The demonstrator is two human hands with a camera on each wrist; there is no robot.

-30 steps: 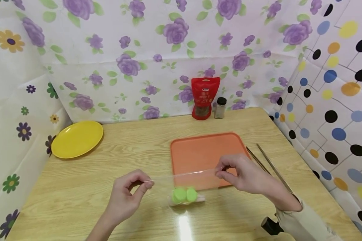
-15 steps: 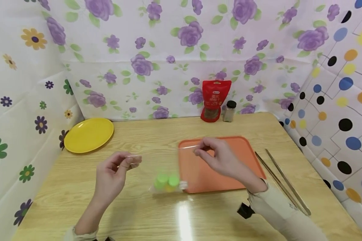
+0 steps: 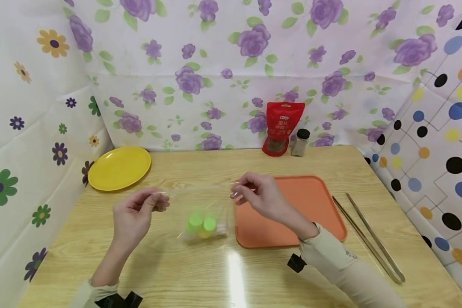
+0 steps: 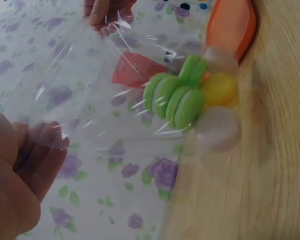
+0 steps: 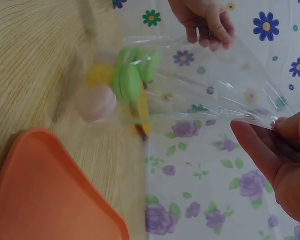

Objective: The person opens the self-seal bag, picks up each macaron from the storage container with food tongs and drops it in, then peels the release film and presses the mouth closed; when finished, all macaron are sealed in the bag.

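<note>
Between my two hands hangs a clear plastic bag (image 4: 97, 95) with several macarons at its bottom. The green macarons (image 3: 202, 223) lie on top in the head view, with a yellow macaron (image 4: 220, 90) and pale pink macarons (image 5: 95, 103) below them. My left hand (image 3: 135, 214) pinches the bag's upper left corner between thumb and fingers. At the upper right corner, the thumb and fingers of my right hand (image 3: 262, 197) pinch the film, close to the tray's left edge in the head view. The bag is stretched wide along its top.
An orange tray (image 3: 292, 214) lies just right of the bag. Long metal tongs (image 3: 373, 239) rest on the table (image 3: 192, 278) farther right. A yellow plate (image 3: 119, 168) sits back left. A red pouch (image 3: 282, 128) and a black-capped jar (image 3: 300, 143) stand at the back wall.
Both hands have moved left and away from me with the bag of macarons. The bag has gone from in front of the tray to its left. The head view has shifted too.
</note>
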